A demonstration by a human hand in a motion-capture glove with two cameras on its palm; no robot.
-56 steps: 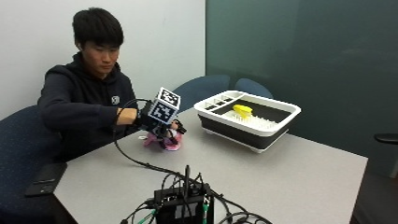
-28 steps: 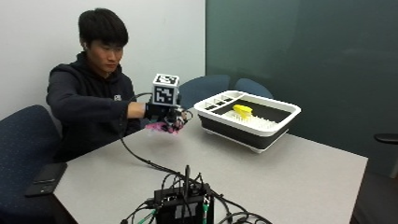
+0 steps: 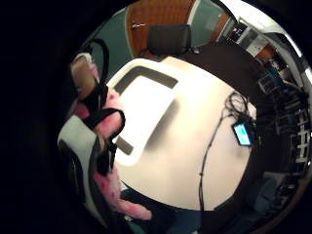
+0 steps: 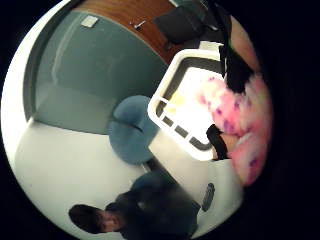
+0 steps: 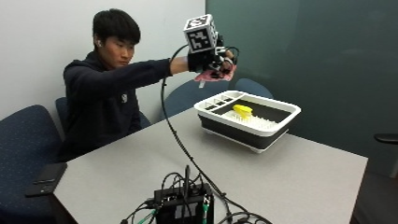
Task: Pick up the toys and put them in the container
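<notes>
Gloved right hand (image 5: 213,64) raised high above container (image 5: 280,111), arm stretched out, fingers curled round pink toy (image 5: 219,75). Pink toy with purple spots, held in air over container's near end, clear of rim. Container white-rimmed with dark sides, sits on grey table (image 5: 292,186). Yellow toy (image 5: 242,110) lies inside container, near its middle. Thumb-side palm view: pink toy (image 4: 240,112) close against palm, container (image 4: 172,131) below it. Black box with cables (image 5: 184,203) on table, well apart from container. Phone (image 5: 45,178) on table edge, far from container.
</notes>
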